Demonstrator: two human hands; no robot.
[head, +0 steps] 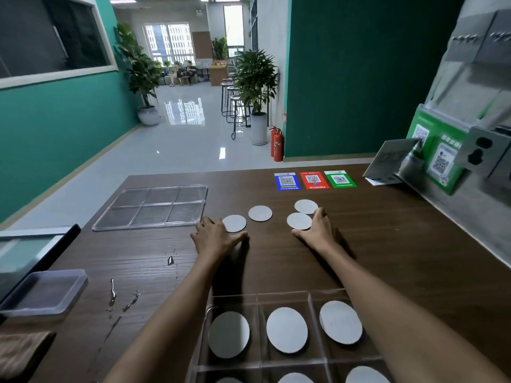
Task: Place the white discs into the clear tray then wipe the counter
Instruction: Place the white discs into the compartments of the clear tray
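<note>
Several white discs lie loose on the dark wooden counter: one [234, 223] by my left hand, one [260, 213] in the middle, and two at the right [299, 220] [305, 206]. My left hand [217, 236] rests flat on the counter, its fingers touching the left disc's edge. My right hand [316, 229] lies flat beside the right pair, touching the nearer one. The clear compartment tray [257, 299] sits at the near edge with a white disc [286, 330] in each visible cell.
A flat clear lid or tray [154, 207] with six sections lies at the far left. Water streaks [113, 294] mark the counter's left part. A lidded plastic box [44, 293] and a brown cloth [22, 352] sit near left. QR code stickers [313, 180] lie at the far edge.
</note>
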